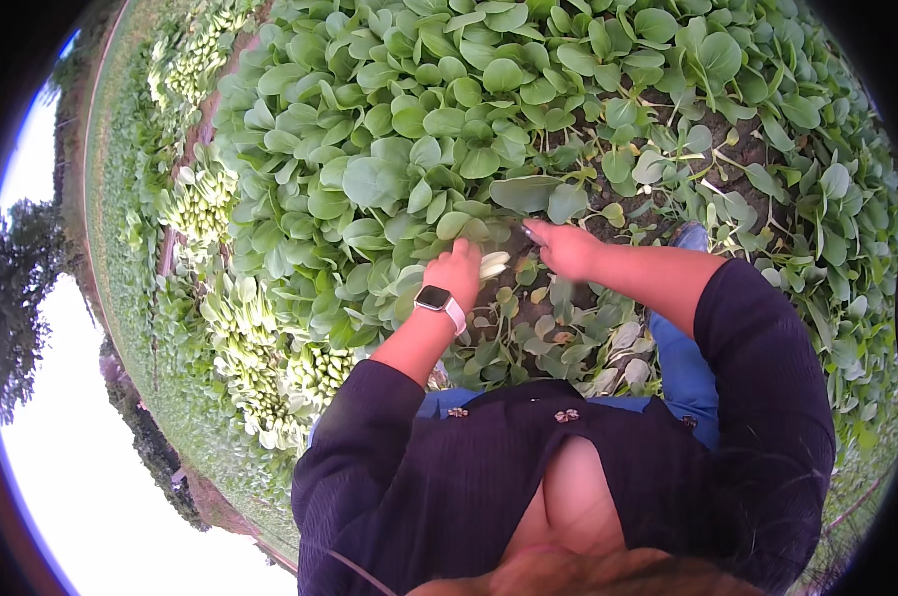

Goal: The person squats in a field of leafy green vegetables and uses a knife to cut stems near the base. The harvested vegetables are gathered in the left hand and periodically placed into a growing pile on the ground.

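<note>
My left hand (pixel 455 270), with a watch on a pale pink band (pixel 435 299) at the wrist, is closed around leafy bok choy. The pale cut-looking stem ends (pixel 494 265) stick out on its right side, and the leaves partly hide the fingers. Just to the right, my right hand (pixel 568 249) is low over the soil with its fingers curled. A small greyish, tool-like thing (pixel 528 232) shows at its fingertips; blur and size hide its exact kind. A broad bok choy leaf (pixel 525 194) lies right above that hand.
Dense standing bok choy (pixel 419 119) fills the bed ahead. Piles of bok choy with pale stems (pixel 251 365) lie along the left side. Low plants and yellowed leaves (pixel 538 328) cover soil before me. My shoe (pixel 691 237) stands among plants at the right.
</note>
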### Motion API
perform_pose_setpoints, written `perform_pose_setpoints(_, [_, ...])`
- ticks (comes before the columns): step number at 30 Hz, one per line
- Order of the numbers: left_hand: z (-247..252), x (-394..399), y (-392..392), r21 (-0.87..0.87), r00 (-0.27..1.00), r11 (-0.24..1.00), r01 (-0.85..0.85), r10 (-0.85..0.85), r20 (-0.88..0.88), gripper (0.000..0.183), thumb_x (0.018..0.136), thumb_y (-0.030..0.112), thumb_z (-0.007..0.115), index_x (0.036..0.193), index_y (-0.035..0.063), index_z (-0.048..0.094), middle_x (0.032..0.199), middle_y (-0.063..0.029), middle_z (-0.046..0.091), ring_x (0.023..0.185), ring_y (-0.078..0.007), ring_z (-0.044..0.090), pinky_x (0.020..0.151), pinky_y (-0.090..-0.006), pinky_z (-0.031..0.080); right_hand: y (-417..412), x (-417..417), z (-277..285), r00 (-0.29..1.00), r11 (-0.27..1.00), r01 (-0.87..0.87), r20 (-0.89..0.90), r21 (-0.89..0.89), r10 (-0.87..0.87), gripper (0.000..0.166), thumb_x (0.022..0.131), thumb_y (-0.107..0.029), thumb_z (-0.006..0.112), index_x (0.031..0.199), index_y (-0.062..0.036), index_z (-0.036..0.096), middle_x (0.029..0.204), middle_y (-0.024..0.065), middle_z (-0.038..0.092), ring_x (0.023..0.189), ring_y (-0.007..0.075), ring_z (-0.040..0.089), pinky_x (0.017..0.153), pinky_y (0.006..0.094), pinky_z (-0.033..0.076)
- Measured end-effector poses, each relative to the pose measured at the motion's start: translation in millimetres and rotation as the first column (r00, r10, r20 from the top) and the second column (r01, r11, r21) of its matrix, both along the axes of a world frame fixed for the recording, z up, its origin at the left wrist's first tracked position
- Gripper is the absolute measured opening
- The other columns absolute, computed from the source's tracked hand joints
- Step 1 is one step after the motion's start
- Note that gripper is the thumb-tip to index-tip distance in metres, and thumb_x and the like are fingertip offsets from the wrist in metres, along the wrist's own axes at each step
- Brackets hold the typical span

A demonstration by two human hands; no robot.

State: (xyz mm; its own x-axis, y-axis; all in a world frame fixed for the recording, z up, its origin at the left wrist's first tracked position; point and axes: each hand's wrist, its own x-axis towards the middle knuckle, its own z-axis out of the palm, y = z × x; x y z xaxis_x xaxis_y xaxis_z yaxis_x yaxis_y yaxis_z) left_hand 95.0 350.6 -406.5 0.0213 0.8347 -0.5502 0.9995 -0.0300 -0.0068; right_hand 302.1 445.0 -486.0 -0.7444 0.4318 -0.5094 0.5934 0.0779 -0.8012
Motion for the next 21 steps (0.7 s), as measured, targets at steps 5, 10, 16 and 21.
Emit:
perform_pose_setpoints(5, [11, 14, 15, -0.056, 0.994, 0.998, -0.011, 0.005, -0.106, 0.055, 0.088, 0.008, 0.051, 0.141, 0.0130, 0.041, 0.103, -0.0132, 0.057, 0.080, -0.0290, 0.066, 0.066, -0.0412, 0.055, -3, -9, -6, 0.967, 0.988, -0.077, 0.253, 0.133, 0.041, 0.060, 0.090, -0.016, 0.047, 0.148, -0.0173, 0.030, 0.091, 0.0236, 0.065, 0.083, 0.0416, 0.064, 0.080, 0.0468, 0.051])
perform_pose_setpoints(10, [-12, -8, 0, -0.013, 0.982, 0.990, -0.142, 0.139, -0.126, 0.050, 0.087, 0.010, 0.053, 0.135, 0.0060, 0.042, 0.093, -0.0143, 0.065, 0.079, -0.0310, 0.069, 0.063, -0.0396, 0.057, -9, 9, -7, 0.988, 0.981, 0.018, 0.145, 0.192, -0.047, 0.059, 0.092, -0.015, 0.046, 0.148, -0.0206, 0.030, 0.100, 0.0230, 0.062, 0.084, 0.0418, 0.063, 0.080, 0.0472, 0.051])
perform_pose_setpoints(16, [-18, -18, -23, 0.018, 0.980, 0.980, -0.196, 0.197, -0.012, 0.049, 0.082, 0.009, 0.059, 0.128, 0.0043, 0.044, 0.095, -0.0189, 0.064, 0.081, -0.0363, 0.067, 0.067, -0.0451, 0.055, -29, 4, 28, 0.993, 0.996, -0.062, 0.109, 0.064, 0.055, 0.063, 0.090, -0.013, 0.049, 0.149, -0.0181, 0.029, 0.127, 0.0203, 0.053, 0.103, 0.0394, 0.060, 0.090, 0.0445, 0.049])
perform_pose_setpoints(21, [-18, -19, -32, -0.032, 0.963, 0.963, -0.268, 0.268, 0.013, 0.058, 0.079, 0.013, 0.064, 0.132, 0.0044, 0.043, 0.098, -0.0198, 0.064, 0.086, -0.0363, 0.066, 0.071, -0.0459, 0.055, -37, -21, -31, 0.999, 0.992, 0.046, -0.032, 0.114, -0.043, 0.066, 0.091, -0.008, 0.045, 0.152, -0.0204, 0.024, 0.133, 0.0224, 0.049, 0.113, 0.0415, 0.054, 0.098, 0.0444, 0.045])
